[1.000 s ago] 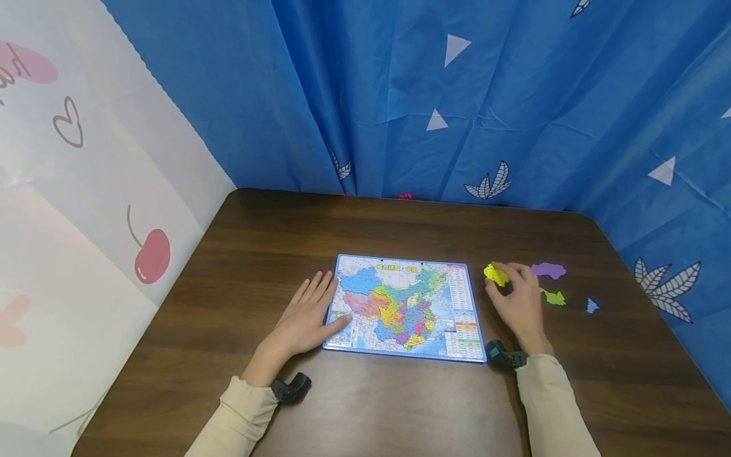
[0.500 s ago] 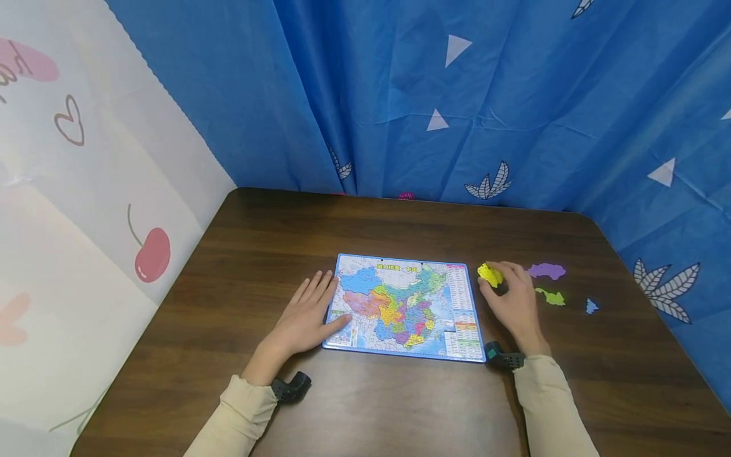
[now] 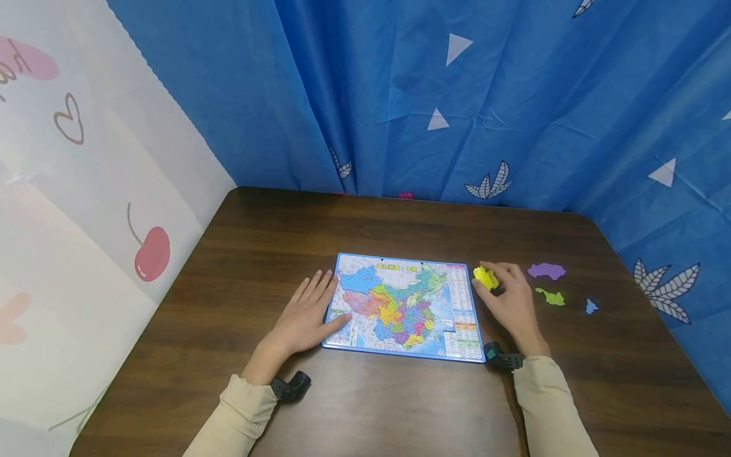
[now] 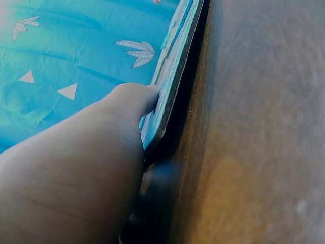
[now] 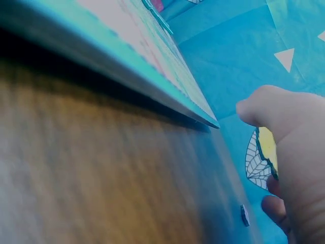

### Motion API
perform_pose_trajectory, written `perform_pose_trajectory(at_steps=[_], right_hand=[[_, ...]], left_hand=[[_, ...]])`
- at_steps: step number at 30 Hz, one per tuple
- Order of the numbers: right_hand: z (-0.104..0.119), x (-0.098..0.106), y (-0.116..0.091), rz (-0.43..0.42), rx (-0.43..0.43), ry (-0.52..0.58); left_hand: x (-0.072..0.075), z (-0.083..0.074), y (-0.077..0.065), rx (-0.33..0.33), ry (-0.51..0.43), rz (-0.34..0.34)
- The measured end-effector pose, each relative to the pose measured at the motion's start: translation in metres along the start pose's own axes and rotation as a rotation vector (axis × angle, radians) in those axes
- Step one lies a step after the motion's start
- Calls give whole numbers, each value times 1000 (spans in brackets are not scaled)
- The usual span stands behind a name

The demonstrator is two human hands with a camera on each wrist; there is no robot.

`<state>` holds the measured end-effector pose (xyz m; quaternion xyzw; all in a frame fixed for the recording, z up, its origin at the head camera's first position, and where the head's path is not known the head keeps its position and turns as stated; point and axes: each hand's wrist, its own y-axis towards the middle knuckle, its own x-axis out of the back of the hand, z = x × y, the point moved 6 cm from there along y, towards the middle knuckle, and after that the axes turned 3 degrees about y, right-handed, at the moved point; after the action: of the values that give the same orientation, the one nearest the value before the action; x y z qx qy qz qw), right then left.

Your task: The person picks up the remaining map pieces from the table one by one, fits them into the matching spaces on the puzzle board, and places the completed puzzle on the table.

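A map puzzle board [image 3: 400, 304] with a blue rim lies on the wooden table, printed with a coloured map. My left hand [image 3: 305, 320] rests flat at its left side, fingers straight, thumb over the edge; the left wrist view shows the thumb [image 4: 137, 96] on the board's face. To the right of the board, my right hand [image 3: 516, 308] pinches a yellow map puzzle piece [image 3: 485, 278] between thumb and fingers. It is beside the board's upper right edge. In the right wrist view only part of the yellow piece [image 5: 266, 145] shows behind the thumb.
Beyond the right hand lie a purple puzzle piece [image 3: 546, 271], a green puzzle piece [image 3: 551, 297] and a small blue puzzle piece [image 3: 591, 306]. A blue curtain [image 3: 388, 127] hangs along the table's far edge. At the left stands a white printed sheet [image 3: 103, 190].
My right hand has shifted a little left toward the board with the yellow piece, uncovering more of the purple and green pieces. The left hand and the board have stayed put.
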<state>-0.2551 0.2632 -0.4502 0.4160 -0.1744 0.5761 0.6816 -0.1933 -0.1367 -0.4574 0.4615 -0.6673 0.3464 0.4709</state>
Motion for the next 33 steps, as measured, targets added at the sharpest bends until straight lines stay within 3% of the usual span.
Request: perform_pose_trajectory(at_steps=[11,18,25,33], right_hand=[[-3,-9,0,142,-39,-15],[-3,-12,0,182,-36,-11],[-2,-10,-4,239,-94,90],[0,-9,-6,270,-113,54]], left_hand=[[0,-1,0,2,2,5],[-1,-1,1,3,5,4],[-2,0,1,7,7,10],[-1,-1,0,7,6,8]])
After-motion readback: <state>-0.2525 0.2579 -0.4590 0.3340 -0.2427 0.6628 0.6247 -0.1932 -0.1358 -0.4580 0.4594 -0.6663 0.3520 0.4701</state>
